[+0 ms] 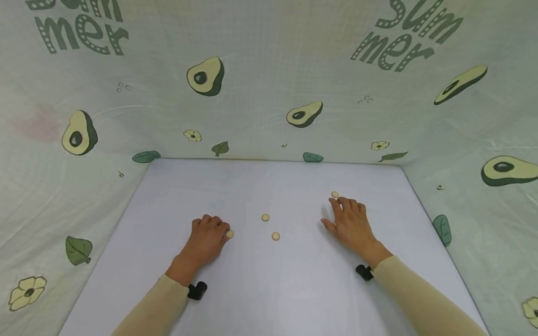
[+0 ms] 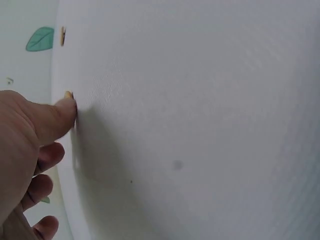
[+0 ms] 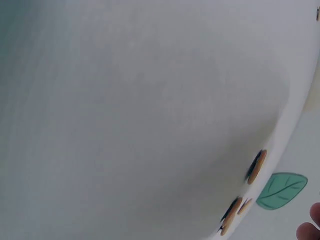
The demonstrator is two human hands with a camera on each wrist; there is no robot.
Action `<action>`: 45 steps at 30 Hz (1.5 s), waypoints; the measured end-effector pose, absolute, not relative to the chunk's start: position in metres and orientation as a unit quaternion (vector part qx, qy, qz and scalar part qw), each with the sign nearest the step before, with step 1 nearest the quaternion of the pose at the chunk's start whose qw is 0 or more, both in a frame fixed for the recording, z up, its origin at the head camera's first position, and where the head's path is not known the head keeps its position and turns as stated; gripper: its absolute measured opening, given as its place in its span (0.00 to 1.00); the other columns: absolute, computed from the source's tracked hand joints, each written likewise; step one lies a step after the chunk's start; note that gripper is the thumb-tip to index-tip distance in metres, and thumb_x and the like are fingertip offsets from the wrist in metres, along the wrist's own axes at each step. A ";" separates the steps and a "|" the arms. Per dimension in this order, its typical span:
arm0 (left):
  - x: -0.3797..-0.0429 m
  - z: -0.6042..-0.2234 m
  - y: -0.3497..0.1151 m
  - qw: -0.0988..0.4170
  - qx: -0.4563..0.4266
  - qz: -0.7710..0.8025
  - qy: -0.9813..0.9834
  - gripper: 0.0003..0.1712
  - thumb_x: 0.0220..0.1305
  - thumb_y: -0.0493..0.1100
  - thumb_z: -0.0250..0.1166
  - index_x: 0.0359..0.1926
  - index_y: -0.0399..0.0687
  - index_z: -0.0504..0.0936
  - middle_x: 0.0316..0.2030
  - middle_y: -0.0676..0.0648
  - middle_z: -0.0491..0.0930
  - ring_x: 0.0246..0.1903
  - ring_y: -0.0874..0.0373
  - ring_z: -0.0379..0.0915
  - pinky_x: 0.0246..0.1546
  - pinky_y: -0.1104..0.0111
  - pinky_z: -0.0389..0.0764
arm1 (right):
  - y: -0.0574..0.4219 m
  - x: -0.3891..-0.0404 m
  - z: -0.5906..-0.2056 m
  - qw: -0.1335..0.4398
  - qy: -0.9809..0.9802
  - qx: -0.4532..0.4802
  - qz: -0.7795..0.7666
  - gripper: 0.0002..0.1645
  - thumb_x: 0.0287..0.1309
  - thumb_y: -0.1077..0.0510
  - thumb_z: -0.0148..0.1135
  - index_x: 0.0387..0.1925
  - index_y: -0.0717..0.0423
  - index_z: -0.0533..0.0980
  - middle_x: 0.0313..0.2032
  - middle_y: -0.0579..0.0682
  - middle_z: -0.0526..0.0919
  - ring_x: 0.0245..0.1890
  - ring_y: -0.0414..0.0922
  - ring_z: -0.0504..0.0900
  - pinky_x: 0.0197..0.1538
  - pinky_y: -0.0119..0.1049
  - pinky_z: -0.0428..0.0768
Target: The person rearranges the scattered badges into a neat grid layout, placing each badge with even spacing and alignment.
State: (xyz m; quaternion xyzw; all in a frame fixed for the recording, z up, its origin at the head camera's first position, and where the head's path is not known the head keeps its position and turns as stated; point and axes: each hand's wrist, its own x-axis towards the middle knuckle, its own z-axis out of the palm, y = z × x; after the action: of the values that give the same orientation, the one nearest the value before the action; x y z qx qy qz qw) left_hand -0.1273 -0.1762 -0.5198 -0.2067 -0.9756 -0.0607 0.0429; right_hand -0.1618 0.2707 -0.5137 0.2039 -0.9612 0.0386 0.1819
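My left hand (image 1: 207,240) lies at the left of the white table, its thumb and index finger pinching a small round beige disc (image 1: 230,234) that looks like a wooden button. In the left wrist view the thumb covers most of this disc (image 2: 68,94), and only its edge shows. My right hand (image 1: 350,221) is over the right side with relaxed, spread fingers and nothing held. Just beyond its index fingertip sits another disc (image 1: 335,194). Two similar discs, an upper one (image 1: 265,217) and a lower one (image 1: 275,236), lie between the hands.
The white tabletop (image 1: 260,289) ends at a back edge against a pale cloth (image 1: 252,93) printed with avocados, leaves and lettering. Cloth also rises along both sides. Each wrist wears a small black camera, one on the left (image 1: 197,290) and one on the right (image 1: 364,272).
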 end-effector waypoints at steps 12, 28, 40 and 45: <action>-0.126 -0.521 -0.173 0.038 -0.199 -0.082 -0.976 0.12 0.70 0.46 0.72 0.49 0.49 0.82 0.46 0.46 0.81 0.52 0.46 0.72 0.55 0.44 0.72 | 0.309 -0.202 -0.505 0.143 -0.974 0.176 0.004 0.32 0.69 0.47 0.67 0.61 0.66 0.73 0.56 0.67 0.76 0.56 0.67 0.73 0.55 0.65 0.70; -0.123 -0.523 -0.170 0.036 -0.188 -0.102 -0.976 0.11 0.69 0.44 0.73 0.46 0.47 0.81 0.43 0.47 0.81 0.49 0.46 0.72 0.52 0.46 0.73 | 0.308 -0.249 -0.513 0.024 -0.988 0.153 -0.001 0.25 0.80 0.45 0.54 0.49 0.65 0.80 0.48 0.61 0.82 0.51 0.61 0.73 0.55 0.62 0.69; -0.125 -0.526 -0.169 0.029 -0.178 -0.107 -0.978 0.12 0.69 0.44 0.73 0.47 0.47 0.81 0.44 0.47 0.81 0.50 0.46 0.72 0.51 0.48 0.73 | 0.311 -0.250 -0.512 0.006 -0.982 0.172 0.072 0.22 0.73 0.51 0.61 0.59 0.61 0.78 0.57 0.62 0.79 0.60 0.63 0.71 0.60 0.65 0.67; -0.125 -0.527 -0.169 0.028 -0.174 -0.108 -0.978 0.12 0.69 0.44 0.73 0.48 0.47 0.81 0.44 0.47 0.81 0.50 0.46 0.72 0.52 0.47 0.73 | 0.314 -0.254 -0.512 -0.004 -0.982 0.178 0.066 0.22 0.75 0.47 0.62 0.58 0.60 0.79 0.58 0.60 0.80 0.61 0.62 0.71 0.63 0.66 0.66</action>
State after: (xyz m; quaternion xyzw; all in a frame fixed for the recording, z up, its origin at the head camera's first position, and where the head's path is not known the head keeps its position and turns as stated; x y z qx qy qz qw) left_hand -0.1255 -0.1691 -0.5266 -0.1744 -0.9783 -0.1083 0.0276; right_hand -0.2544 0.3141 -0.5116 0.1783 -0.9817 0.0663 -0.0040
